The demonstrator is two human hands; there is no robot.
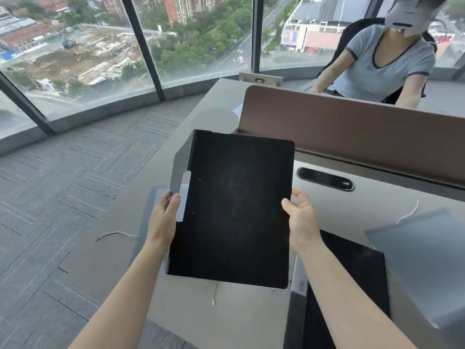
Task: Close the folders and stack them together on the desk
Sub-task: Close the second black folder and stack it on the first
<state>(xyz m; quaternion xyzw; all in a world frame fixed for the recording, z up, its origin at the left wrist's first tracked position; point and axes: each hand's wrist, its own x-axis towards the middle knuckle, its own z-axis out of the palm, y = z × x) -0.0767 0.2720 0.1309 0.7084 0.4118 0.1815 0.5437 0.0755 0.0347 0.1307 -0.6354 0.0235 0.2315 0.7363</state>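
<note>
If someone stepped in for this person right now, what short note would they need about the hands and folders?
Left hand: grips the spine edge of the closed black folder, held above the desk.
Right hand: open at the folder's right edge, thumb touching.
Second black folder: lies on the desk, lower right.
Grey folder: lies at far right.
Done: the held folder is shut.
Left: stack all folders together.

Matt black folder (239, 205); smooth grey desk (226, 313); brown cloth-like divider (352, 132)
</note>
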